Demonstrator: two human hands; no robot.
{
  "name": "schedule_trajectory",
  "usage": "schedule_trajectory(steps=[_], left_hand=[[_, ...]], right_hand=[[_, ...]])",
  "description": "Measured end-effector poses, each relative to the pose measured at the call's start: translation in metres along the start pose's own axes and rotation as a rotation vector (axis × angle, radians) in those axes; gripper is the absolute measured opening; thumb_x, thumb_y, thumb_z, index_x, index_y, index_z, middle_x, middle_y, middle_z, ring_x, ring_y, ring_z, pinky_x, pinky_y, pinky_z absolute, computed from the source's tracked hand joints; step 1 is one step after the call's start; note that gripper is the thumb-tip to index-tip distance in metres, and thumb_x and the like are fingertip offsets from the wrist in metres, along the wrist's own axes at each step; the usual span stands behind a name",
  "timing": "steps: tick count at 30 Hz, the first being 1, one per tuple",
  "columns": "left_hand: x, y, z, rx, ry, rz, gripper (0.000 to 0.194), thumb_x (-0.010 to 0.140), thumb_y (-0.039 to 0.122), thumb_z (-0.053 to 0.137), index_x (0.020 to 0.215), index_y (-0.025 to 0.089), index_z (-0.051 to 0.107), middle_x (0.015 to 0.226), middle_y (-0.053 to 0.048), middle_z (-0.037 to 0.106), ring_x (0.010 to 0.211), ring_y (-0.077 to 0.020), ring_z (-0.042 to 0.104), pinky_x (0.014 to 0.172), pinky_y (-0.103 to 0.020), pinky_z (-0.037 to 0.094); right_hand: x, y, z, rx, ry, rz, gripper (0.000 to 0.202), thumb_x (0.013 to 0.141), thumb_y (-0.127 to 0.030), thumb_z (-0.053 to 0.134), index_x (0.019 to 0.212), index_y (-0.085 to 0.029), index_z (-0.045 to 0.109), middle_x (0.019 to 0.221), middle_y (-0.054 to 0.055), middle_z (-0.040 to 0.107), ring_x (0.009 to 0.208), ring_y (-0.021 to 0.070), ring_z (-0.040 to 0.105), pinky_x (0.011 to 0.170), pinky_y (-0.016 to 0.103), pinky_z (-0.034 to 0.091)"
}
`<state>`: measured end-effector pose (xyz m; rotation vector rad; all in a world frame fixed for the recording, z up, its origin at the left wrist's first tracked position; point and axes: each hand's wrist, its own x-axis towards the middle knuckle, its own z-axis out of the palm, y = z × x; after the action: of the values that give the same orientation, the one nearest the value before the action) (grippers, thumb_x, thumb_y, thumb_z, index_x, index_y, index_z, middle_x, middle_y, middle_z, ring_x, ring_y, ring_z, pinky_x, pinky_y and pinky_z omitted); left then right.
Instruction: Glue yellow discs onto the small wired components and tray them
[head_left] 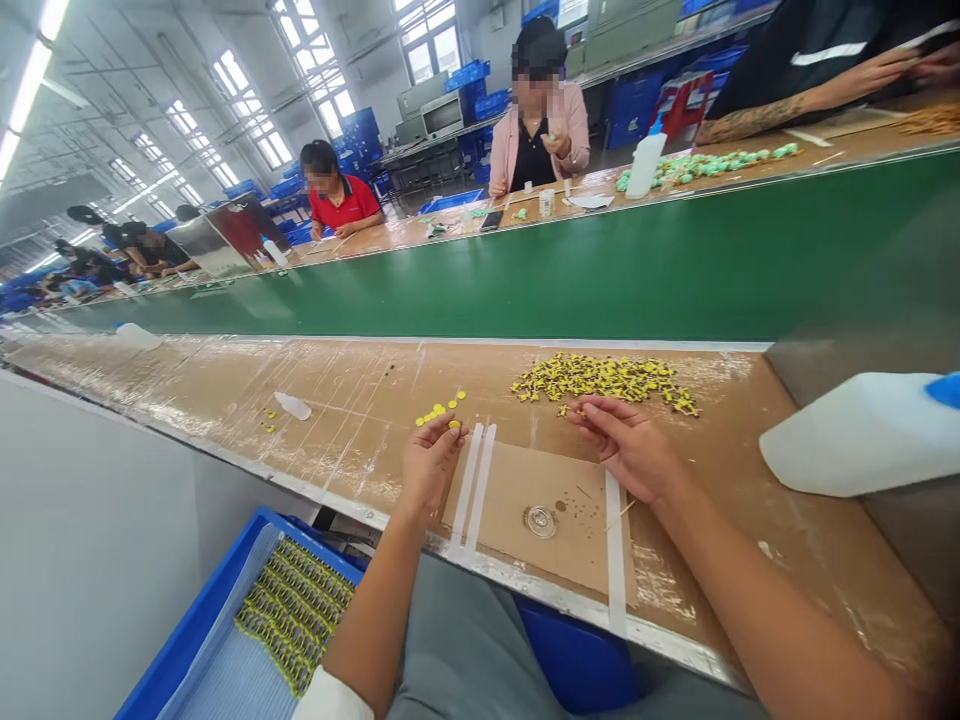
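My left hand [431, 460] is closed, with a small yellow disc [454, 425] pinched at its fingertips. Just beyond it, several more yellow discs [437, 411] lie loose on the brown work surface. The fingers of my right hand [630, 445] are pinched together at a small yellow-and-dark piece [564, 410], whose details are too small to make out. Behind that hand spreads a pile of similar yellow-and-dark pieces [600, 376]. Between my forearms, a small clear round dish [540, 521] rests on a taped cardboard sheet [517, 480].
A large white bottle [847, 435] lies at the right by a metal wall. A small dropper bottle [293, 405] lies to the left. Beyond runs a green conveyor belt [525, 270], with co-workers seated across it. Below left, a blue crate [187, 620] holds rows of yellow-and-dark pieces.
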<state>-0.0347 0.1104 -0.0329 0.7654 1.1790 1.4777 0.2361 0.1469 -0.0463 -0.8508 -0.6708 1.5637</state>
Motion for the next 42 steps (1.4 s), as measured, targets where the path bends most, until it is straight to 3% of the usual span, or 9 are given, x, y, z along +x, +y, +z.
schedule_trajectory(steps=[4,7,12,16,20,29,34,42], left_hand=[[0.027,-0.009,0.029,-0.01,-0.134,-0.054,0.04,0.061,0.027,0.089,0.095,0.013,0.072,0.086,-0.004,0.072,0.082,-0.0161,0.072,0.084,-0.03,0.055],[0.048,-0.015,0.05,-0.013,-0.228,-0.095,0.04,0.059,0.028,0.09,0.089,0.013,0.071,0.085,-0.005,0.073,0.083,-0.0176,0.073,0.084,-0.03,0.056],[0.057,-0.026,0.072,-0.01,-0.339,-0.177,0.039,0.063,0.033,0.089,0.089,0.012,0.068,0.09,-0.009,0.076,0.084,-0.0201,0.074,0.077,-0.028,0.059],[0.051,-0.033,0.073,-0.011,-0.387,-0.229,0.036,0.066,0.03,0.087,0.092,0.013,0.07,0.09,-0.008,0.077,0.083,-0.0196,0.075,0.07,-0.024,0.059],[0.041,-0.037,0.074,0.002,-0.446,-0.255,0.037,0.067,0.03,0.086,0.098,0.015,0.073,0.097,-0.01,0.077,0.086,-0.0203,0.075,0.076,-0.027,0.06],[0.023,-0.038,0.077,0.125,-0.581,-0.193,0.041,0.07,0.036,0.083,0.106,0.016,0.076,0.111,-0.013,0.074,0.106,-0.0315,0.07,0.096,-0.044,0.055],[0.025,-0.04,0.068,0.221,-0.641,-0.114,0.035,0.075,0.033,0.079,0.107,0.019,0.076,0.114,-0.011,0.073,0.111,-0.0317,0.067,0.099,-0.043,0.054],[0.031,-0.042,0.066,0.183,-0.62,-0.14,0.035,0.071,0.033,0.082,0.102,0.018,0.077,0.106,-0.012,0.076,0.099,-0.0283,0.072,0.088,-0.035,0.059]], right_hand=[[-0.013,-0.006,0.01,0.002,-0.084,0.074,0.028,0.071,-0.032,0.082,0.097,-0.021,0.075,0.106,0.007,0.075,0.096,0.0165,0.073,0.066,0.013,0.061],[-0.016,-0.011,0.011,0.045,-0.105,0.069,0.032,0.07,-0.027,0.082,0.101,-0.021,0.074,0.113,0.007,0.073,0.106,0.018,0.07,0.071,0.014,0.061],[-0.015,-0.01,0.01,0.077,-0.108,0.042,0.036,0.068,-0.023,0.084,0.103,-0.023,0.074,0.115,0.005,0.073,0.106,0.0166,0.07,0.073,0.014,0.06],[-0.014,-0.003,0.012,0.053,-0.1,0.076,0.034,0.068,-0.033,0.086,0.097,-0.022,0.074,0.1,0.005,0.076,0.086,0.0149,0.075,0.06,0.015,0.06],[-0.013,0.006,0.019,0.0,-0.115,0.112,0.033,0.071,-0.042,0.083,0.093,-0.019,0.073,0.083,0.004,0.076,0.069,0.014,0.074,0.053,0.017,0.058],[-0.008,0.016,0.022,0.02,-0.103,0.125,0.033,0.073,-0.042,0.082,0.09,-0.016,0.071,0.08,0.003,0.074,0.069,0.0124,0.073,0.057,0.017,0.058],[-0.008,0.018,0.021,0.114,-0.16,0.161,0.036,0.073,-0.04,0.082,0.096,-0.015,0.071,0.082,0.004,0.074,0.071,0.0135,0.073,0.06,0.018,0.058],[-0.004,0.019,0.025,0.078,-0.179,0.125,0.046,0.068,-0.048,0.084,0.092,-0.011,0.072,0.079,0.006,0.072,0.067,0.0125,0.072,0.059,0.017,0.057]])
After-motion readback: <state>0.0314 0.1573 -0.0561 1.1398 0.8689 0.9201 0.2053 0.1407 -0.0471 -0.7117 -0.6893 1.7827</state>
